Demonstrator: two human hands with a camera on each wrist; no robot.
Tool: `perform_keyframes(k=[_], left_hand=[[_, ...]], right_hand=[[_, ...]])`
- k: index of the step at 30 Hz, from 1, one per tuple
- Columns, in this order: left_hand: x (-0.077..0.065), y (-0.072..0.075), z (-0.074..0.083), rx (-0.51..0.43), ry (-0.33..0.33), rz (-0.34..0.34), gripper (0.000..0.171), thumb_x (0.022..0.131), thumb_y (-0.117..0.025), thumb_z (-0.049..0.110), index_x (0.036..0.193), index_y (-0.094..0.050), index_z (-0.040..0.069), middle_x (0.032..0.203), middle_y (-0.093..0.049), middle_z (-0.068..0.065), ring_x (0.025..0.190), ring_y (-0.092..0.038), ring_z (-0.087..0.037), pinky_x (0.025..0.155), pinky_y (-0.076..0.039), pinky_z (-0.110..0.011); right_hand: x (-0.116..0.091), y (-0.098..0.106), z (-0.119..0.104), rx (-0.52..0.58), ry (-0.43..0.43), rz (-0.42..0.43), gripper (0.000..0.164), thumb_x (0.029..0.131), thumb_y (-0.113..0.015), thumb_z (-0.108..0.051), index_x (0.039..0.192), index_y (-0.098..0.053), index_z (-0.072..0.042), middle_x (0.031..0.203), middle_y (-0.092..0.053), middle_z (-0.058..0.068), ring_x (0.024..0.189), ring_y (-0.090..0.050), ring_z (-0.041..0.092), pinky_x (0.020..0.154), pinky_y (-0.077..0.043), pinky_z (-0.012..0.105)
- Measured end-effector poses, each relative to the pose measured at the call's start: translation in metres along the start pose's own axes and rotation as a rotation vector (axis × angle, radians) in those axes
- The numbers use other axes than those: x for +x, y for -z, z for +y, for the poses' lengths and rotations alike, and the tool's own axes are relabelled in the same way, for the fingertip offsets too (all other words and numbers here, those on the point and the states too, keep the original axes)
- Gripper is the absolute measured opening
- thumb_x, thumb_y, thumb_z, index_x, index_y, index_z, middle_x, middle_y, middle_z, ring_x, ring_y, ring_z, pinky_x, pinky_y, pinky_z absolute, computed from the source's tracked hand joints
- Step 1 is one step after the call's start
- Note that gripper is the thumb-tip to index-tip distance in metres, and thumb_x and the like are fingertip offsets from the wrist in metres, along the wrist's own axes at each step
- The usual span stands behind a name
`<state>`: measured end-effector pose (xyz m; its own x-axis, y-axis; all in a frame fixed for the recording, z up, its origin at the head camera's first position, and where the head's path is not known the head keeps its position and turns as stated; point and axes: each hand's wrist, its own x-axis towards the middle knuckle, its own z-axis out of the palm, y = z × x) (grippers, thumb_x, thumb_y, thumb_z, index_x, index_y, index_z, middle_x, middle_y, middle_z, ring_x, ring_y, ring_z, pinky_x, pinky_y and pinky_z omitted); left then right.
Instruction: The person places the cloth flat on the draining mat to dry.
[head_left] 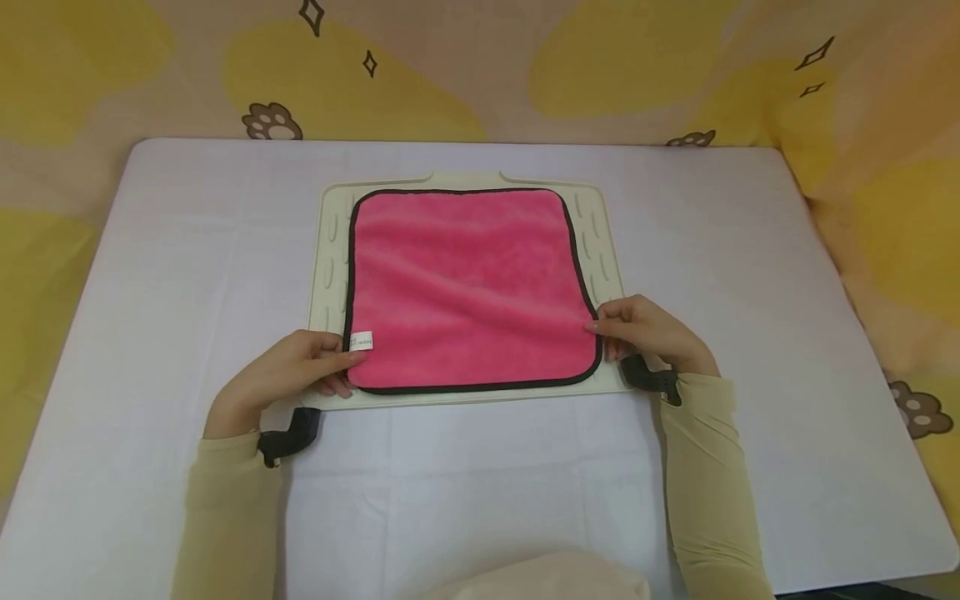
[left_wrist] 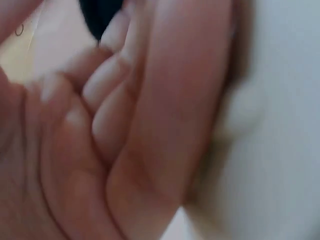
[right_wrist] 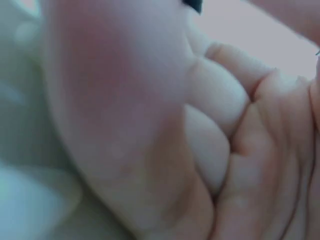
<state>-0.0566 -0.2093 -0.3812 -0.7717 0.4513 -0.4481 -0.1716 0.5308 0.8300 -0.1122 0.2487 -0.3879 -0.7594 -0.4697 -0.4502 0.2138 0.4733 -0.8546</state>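
Observation:
A pink cloth (head_left: 465, 283) with a black border lies spread over a cream plastic board (head_left: 330, 250) in the head view. The left hand (head_left: 288, 367) pinches the cloth's left edge near the lower corner, thumb on top, beside a small white label (head_left: 362, 341). On the opposite side the right hand (head_left: 652, 329) pinches the right edge, a little above the lower right corner. Both wrist views are filled by curled fingers, seen close up and blurred: the left hand's fingers (left_wrist: 175, 100) and the right hand's fingers (right_wrist: 120, 110). Soft creases cross the middle of the cloth.
The board rests on a white table (head_left: 450, 492) with a raised tab at its far edge. Black wrist mounts (head_left: 291, 435) sit at both sleeves. A yellow patterned curtain (head_left: 480, 67) hangs behind the table and along its sides.

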Motion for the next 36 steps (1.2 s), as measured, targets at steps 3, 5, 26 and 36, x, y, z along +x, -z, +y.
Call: perform_keyframes(k=[3,5,26,36], left_hand=[[0.0004,-0.0010,0.0024,0.017,0.027,0.015,0.025,0.091,-0.064,0.021,0.081,-0.053,0.000,0.071,-0.068,-0.006,0.067,-0.067,-0.018,0.066,-0.051,-0.024],[-0.0003,-0.0006,0.0027,0.026,0.036,0.000,0.023,0.090,-0.065,0.017,0.082,-0.052,0.000,0.070,-0.068,-0.006,0.067,-0.067,-0.017,0.064,-0.050,-0.022],[-0.0034,0.0049,-0.0015,-0.028,0.023,-0.028,0.023,0.088,-0.065,0.010,0.081,-0.046,0.000,0.069,-0.066,-0.009,0.068,-0.069,-0.018,0.063,-0.052,-0.023],[-0.0037,0.0067,-0.0030,-0.044,0.027,-0.031,0.032,0.088,-0.066,0.009,0.074,-0.037,0.005,0.062,-0.059,-0.010,0.068,-0.070,-0.019,0.061,-0.051,-0.021]], right_hand=[[0.0009,-0.0010,-0.0005,0.002,-0.010,0.022,0.030,0.091,-0.062,-0.013,0.070,-0.049,0.005,0.055,-0.054,0.006,0.051,-0.056,0.013,0.052,-0.051,0.026],[0.0011,-0.0016,-0.0009,-0.001,-0.014,0.031,0.031,0.090,-0.063,-0.012,0.069,-0.048,0.005,0.054,-0.054,0.007,0.050,-0.056,0.013,0.052,-0.051,0.025],[0.0013,-0.0051,-0.0066,-0.043,-0.024,-0.002,0.033,0.086,-0.069,-0.010,0.066,-0.047,0.004,0.056,-0.055,0.007,0.051,-0.057,0.015,0.051,-0.049,0.023],[-0.0003,-0.0008,-0.0032,-0.031,-0.014,-0.019,0.029,0.087,-0.066,-0.006,0.068,-0.046,0.001,0.061,-0.059,0.008,0.055,-0.060,0.016,0.057,-0.054,0.028]])
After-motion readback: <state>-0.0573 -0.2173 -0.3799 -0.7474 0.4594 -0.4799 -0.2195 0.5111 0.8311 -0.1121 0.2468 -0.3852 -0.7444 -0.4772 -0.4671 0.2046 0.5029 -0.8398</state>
